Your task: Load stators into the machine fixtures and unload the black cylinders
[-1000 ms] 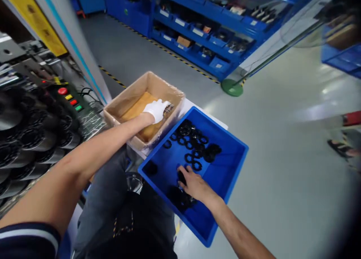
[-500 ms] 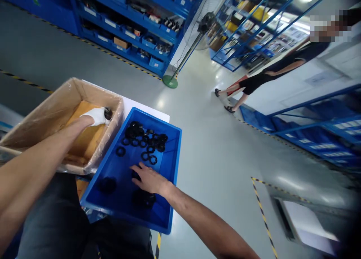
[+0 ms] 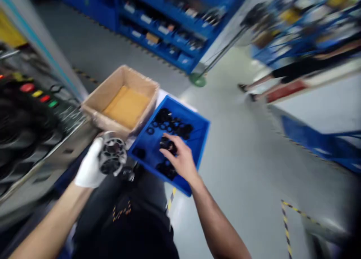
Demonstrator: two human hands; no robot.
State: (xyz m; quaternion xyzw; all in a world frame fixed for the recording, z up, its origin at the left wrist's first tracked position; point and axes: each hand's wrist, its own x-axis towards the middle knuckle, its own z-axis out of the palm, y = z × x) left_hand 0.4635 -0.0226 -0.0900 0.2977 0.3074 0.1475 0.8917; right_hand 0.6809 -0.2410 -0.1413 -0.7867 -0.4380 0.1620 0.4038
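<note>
My left hand (image 3: 90, 168), in a white glove, grips a round metal part with holes (image 3: 113, 156) and holds it above my lap, in front of the cardboard box (image 3: 98, 101). My bare right hand (image 3: 180, 159) reaches into the blue bin (image 3: 201, 138), its fingers curled on a black ring (image 3: 169, 145). Several black rings (image 3: 172, 124) lie loose in the bin. The box is lined with plastic and has a yellow-brown sheet (image 3: 126, 106) on its bottom. The picture is smeared by motion.
A machine panel with red, yellow and green buttons (image 3: 38, 94) and dark round parts stands at the left. Blue shelving with bins (image 3: 169, 29) runs along the back. Another person (image 3: 296, 69) walks at the far right. Yellow-black floor tape (image 3: 290, 221) marks the floor at lower right.
My left hand has come out of the cardboard box towards me, carrying the metal part. My right hand stays in the blue bin, moved a little further in. The view swung left.
</note>
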